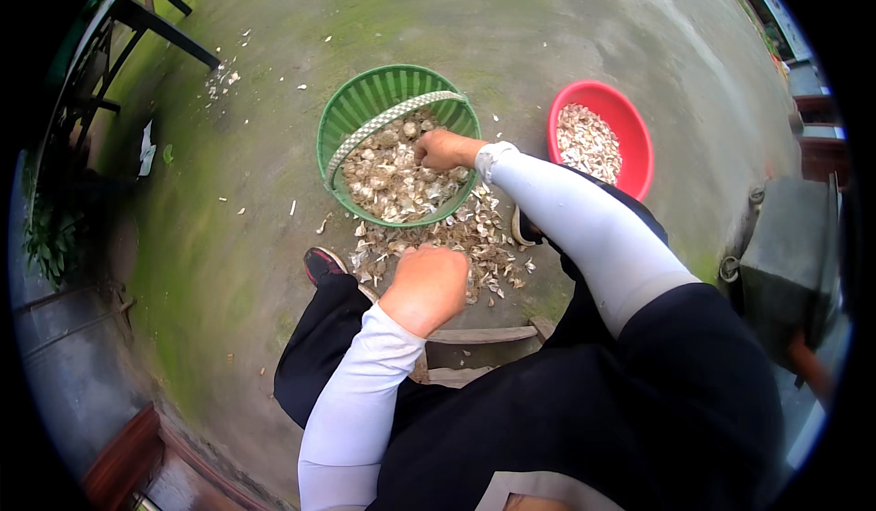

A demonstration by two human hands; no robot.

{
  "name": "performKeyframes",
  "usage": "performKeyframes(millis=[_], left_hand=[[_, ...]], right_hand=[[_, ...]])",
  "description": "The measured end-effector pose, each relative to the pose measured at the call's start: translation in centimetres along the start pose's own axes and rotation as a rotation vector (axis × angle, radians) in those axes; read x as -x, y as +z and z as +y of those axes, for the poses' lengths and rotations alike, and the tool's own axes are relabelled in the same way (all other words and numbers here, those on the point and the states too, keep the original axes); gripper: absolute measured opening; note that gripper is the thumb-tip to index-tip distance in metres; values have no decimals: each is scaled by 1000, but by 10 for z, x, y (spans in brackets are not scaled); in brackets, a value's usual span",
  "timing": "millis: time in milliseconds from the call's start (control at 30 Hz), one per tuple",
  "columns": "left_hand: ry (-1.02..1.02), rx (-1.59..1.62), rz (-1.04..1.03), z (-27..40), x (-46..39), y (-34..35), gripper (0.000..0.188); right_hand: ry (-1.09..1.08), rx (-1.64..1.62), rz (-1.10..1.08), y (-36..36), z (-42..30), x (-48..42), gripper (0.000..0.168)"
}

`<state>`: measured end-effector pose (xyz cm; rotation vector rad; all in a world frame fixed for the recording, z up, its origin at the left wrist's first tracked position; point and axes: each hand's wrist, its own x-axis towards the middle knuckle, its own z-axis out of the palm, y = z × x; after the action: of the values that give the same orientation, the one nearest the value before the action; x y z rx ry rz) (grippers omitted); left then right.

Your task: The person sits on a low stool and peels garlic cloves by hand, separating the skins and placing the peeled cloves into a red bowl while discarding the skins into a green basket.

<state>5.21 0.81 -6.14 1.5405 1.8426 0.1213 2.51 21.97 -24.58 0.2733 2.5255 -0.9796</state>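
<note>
My right hand (445, 149) reaches into a green woven basket (397, 76) with a checkered handle. Its bent fingers are at the garlic bulbs (383, 158) heaped inside; whether they grip one is hidden. Closer to my body, my left hand (428, 285) hovers with its back toward me and its fingers curled under. I cannot see what, if anything, it holds. Beneath it, garlic skins and dry roots (489, 254) litter the ground in front of the basket. To the right, a red plastic basin (640, 141) contains many loose garlic cloves (588, 143).
Wooden slats (482, 335) show between my legs. My shoe (323, 264) stands left of the scraps. A dark-legged table (168, 32) is at upper left, near a white scrap (147, 148). A grey box-like object (780, 258) stands on the right. The concrete floor has green patches.
</note>
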Motion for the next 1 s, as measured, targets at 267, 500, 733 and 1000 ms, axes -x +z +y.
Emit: performKeyframes(millis=[267, 500, 733, 1000], left_hand=[[-45, -50, 162, -1, -1, 10, 11], [-58, -33, 221, -1, 6, 7, 13], [-61, -31, 213, 3, 11, 6, 11], [-81, -64, 166, 8, 11, 6, 13]], right_hand=[[-266, 388, 253, 109, -33, -68, 26], [-18, 375, 93, 114, -22, -64, 22], [-14, 48, 94, 81, -6, -43, 39], [125, 280, 177, 51, -1, -28, 31]])
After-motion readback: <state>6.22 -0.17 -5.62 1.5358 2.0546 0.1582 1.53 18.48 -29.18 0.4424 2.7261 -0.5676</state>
